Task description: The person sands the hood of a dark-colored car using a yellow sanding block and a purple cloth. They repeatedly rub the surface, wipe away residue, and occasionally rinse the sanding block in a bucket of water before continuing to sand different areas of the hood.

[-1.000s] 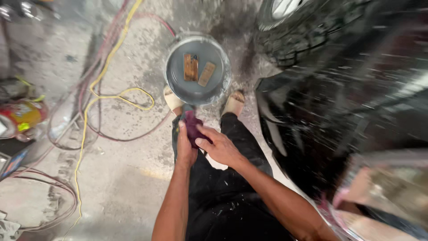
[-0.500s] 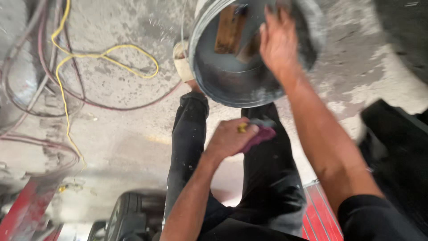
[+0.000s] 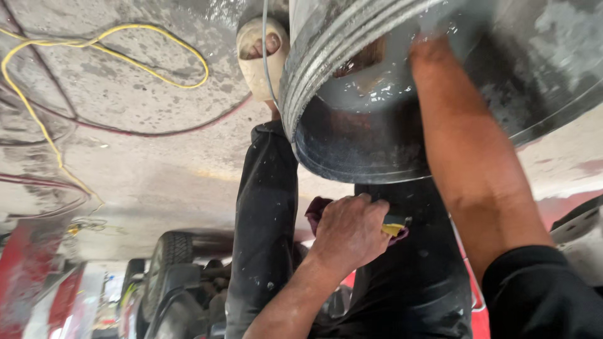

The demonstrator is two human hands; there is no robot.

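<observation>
Left hand point(image 3: 348, 232): fingers curling tight around maroon cloth point(image 3: 317, 210) over the lap | Right hand: reaching inside metal bucket point(image 3: 326, 81), fingers hidden, state undeterminable.

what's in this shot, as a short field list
left hand: shut on a maroon cloth with a yellow bit at the fingers, over the lap
right hand: hidden; the forearm reaches into the bucket
bucket: grey metal, ribbed rim, wet inside, brown block partly visible
legs: black trousers, pale sandal
floor: concrete, yellow cable, dark red cable
behind: tyre
</observation>
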